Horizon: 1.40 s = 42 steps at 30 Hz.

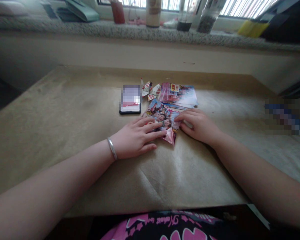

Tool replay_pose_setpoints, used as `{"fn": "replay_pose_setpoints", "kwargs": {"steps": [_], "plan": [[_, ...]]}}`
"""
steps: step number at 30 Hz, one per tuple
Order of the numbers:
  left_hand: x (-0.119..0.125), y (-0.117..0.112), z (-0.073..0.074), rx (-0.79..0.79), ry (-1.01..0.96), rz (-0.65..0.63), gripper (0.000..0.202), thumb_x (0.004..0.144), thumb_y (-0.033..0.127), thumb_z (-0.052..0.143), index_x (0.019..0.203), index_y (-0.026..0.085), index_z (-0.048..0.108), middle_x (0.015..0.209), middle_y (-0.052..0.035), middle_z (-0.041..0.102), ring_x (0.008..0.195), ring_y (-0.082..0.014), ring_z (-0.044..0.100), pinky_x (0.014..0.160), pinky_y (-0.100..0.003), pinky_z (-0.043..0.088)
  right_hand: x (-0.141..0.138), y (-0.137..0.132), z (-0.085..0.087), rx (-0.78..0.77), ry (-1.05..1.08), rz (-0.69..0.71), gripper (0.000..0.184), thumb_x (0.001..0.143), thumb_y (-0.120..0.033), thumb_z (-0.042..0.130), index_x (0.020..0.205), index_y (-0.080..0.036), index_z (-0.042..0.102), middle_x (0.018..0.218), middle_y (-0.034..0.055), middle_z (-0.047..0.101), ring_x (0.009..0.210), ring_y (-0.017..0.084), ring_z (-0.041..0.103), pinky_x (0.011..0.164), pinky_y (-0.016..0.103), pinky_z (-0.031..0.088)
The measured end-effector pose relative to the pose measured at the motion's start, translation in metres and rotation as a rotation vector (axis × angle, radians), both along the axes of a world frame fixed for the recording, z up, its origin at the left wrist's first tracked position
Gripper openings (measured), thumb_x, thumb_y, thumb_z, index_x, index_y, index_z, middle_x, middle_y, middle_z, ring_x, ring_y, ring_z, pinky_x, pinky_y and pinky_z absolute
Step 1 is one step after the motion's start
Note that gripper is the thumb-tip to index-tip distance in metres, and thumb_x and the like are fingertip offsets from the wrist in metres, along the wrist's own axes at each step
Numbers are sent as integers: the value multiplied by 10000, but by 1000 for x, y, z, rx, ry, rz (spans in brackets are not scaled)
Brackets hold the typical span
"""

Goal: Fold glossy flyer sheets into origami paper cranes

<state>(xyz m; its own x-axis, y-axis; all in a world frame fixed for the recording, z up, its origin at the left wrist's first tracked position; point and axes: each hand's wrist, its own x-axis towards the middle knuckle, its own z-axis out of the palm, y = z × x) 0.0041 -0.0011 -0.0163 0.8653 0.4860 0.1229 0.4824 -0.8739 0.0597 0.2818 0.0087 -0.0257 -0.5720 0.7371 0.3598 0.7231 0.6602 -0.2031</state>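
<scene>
A brightly printed sheet of paper, creased and folded to a pointed shape, lies on the table before me. My left hand, with a silver bangle on the wrist, rests palm down with its fingers spread across the sheet's left and middle. At the sheet's right edge, my right hand has its thumb and fingers drawn together on the paper. Just behind lie a stack of printed sheets and a small folded paper piece with pointed flaps. A phone with a lit screen lies left of them.
The table has a tan cover and backs onto a wall. Above runs a speckled stone sill with a red container, jars, a folded green item and a yellow item. A blurred object is at far right.
</scene>
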Motion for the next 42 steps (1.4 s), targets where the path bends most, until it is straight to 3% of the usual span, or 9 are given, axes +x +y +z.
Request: {"fn": "replay_pose_setpoints", "kwargs": {"steps": [3,10,16,20,29,42], "plan": [[-1,1,-2,-45,8,-79,490,943,453,439,1417,332,411,1492,-39,398,1360,-286,366,1155,-478,231,1,3,-2,-18,57,11,186,818,-179,538,939,-229,670,982,50,717,962,228,630,913,401,471],[-2,4,-3,-73,14,-100,512,943,466,427,1434,330,380,1509,-46,365,1381,-290,321,1154,-472,234,-2,4,-1,-38,152,47,112,861,-263,571,908,-260,672,1031,42,697,1051,218,599,983,429,443],[0,4,-1,-92,3,-113,501,934,456,447,1415,319,416,1510,-60,359,1381,-303,317,1152,-497,241,-4,5,-8,-12,227,-107,180,826,-299,630,991,-252,682,1264,95,589,1195,270,524,1040,495,395],[1,5,1,-96,10,-133,518,926,462,458,1416,299,415,1514,-83,344,1412,-319,258,1153,-534,222,-4,10,-14,-42,301,-195,238,819,-292,625,1041,-219,669,1301,125,575,1210,275,529,1044,489,397],[2,5,0,-91,24,-138,524,931,464,442,1423,288,400,1526,-84,320,1413,-318,255,1152,-552,204,-11,10,-11,-140,333,-282,266,807,-323,615,1041,-210,673,994,84,696,943,253,629,852,421,491],[0,4,-1,-69,26,-134,490,941,469,416,1407,317,419,1489,-71,382,1352,-308,356,1119,-520,280,-18,9,-11,-254,571,-385,165,786,-327,641,880,-222,727,859,45,711,673,164,595,661,338,490]]}}
